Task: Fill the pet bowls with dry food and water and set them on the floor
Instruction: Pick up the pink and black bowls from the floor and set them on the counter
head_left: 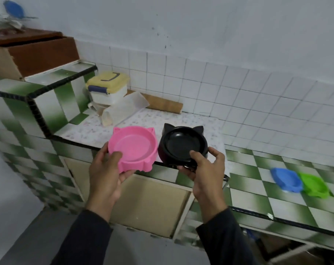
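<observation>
Two empty bowls, pink bowl [132,148] in left hand [107,178], black bowl [183,145] in right hand [206,173], fingers clamped on rims; look light, rigid, slick plastic, best gripped at rim.

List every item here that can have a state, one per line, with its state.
pink bowl: empty, held in the left hand
black bowl: empty, held in the right hand
blue bowl: on the tiled counter, contents unclear
green bowl: on the counter, touching the blue one, contents unclear
lidded container: lid on
cabinet door: closed
</observation>
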Action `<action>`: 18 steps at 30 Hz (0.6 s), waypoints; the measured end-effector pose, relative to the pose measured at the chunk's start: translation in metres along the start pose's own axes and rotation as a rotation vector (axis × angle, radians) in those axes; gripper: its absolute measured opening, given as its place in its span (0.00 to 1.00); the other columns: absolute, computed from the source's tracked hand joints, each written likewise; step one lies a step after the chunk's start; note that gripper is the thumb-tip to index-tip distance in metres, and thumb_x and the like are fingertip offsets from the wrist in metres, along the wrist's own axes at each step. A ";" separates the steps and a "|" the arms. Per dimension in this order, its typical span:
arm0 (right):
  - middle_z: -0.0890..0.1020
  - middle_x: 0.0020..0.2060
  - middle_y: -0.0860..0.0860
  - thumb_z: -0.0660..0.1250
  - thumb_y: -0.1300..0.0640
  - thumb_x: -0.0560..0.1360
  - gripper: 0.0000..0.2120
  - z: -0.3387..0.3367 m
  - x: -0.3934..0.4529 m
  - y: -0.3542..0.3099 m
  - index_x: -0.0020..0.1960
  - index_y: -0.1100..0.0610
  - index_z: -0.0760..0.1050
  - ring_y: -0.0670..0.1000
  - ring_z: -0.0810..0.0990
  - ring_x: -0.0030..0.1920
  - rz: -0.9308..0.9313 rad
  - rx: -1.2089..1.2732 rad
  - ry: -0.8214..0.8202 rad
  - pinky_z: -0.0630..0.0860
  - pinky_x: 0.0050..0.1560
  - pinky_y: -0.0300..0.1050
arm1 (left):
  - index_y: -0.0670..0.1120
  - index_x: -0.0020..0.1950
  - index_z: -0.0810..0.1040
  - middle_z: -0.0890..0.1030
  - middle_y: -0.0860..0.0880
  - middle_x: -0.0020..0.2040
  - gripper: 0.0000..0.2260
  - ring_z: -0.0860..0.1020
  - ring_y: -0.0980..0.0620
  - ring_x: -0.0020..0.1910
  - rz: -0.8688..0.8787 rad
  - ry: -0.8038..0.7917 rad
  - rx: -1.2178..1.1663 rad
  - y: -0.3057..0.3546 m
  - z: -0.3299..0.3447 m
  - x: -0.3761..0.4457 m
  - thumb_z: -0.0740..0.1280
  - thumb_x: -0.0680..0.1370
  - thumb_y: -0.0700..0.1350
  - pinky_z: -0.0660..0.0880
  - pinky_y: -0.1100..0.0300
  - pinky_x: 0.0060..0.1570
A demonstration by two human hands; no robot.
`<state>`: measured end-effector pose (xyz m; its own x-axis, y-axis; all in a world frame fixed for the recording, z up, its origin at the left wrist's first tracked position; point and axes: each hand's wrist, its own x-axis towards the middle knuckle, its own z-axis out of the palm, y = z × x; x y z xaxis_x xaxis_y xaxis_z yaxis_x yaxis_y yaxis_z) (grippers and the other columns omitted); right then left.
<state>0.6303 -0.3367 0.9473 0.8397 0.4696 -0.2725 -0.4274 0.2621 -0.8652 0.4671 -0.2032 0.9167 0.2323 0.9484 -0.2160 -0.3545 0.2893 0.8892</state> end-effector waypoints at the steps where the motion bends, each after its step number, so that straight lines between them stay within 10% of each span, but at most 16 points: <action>1: 0.79 0.58 0.63 0.72 0.67 0.75 0.22 -0.016 0.003 -0.007 0.62 0.50 0.69 0.62 0.85 0.51 -0.009 0.003 0.021 0.84 0.39 0.52 | 0.54 0.74 0.74 0.77 0.50 0.66 0.24 0.79 0.44 0.61 -0.008 -0.018 0.003 -0.008 0.012 -0.007 0.68 0.80 0.38 0.84 0.48 0.46; 18: 0.80 0.56 0.61 0.71 0.69 0.75 0.25 -0.222 0.027 -0.088 0.66 0.52 0.68 0.62 0.85 0.53 -0.122 0.099 0.330 0.85 0.41 0.59 | 0.55 0.77 0.71 0.75 0.47 0.68 0.26 0.79 0.42 0.63 -0.180 -0.306 0.094 -0.132 0.179 -0.095 0.69 0.81 0.38 0.84 0.45 0.48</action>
<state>0.7645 -0.5346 0.9225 0.9424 0.1370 -0.3052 -0.3346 0.3875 -0.8590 0.6542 -0.3550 0.8924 0.5482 0.7967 -0.2544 -0.2016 0.4211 0.8844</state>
